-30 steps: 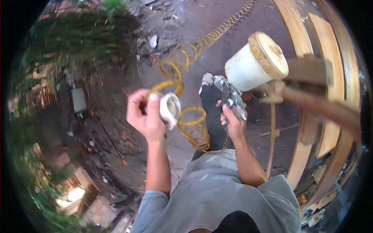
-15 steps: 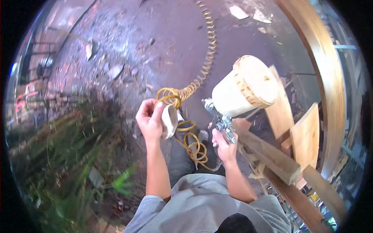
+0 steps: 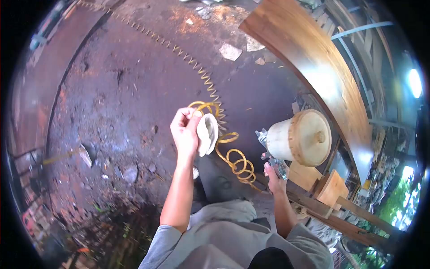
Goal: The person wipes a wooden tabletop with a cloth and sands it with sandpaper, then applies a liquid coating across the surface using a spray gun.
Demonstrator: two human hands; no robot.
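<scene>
Two grips are closed: the left hand (image 3: 185, 134) pinches a soft white cup-shaped piece (image 3: 207, 136) beside yellow coiled hose (image 3: 244, 169); the right hand (image 3: 275, 181) clasps a silver metal spray gun (image 3: 280, 169) under its tilted off-white round pot (image 3: 278, 138). Seemingly a holding step; moving the gun calls for hose slack.

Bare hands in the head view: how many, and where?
2. The left hand is left of centre, pinching a white piece; the right hand is right of centre, on the spray gun, its fingers partly hidden.
</scene>
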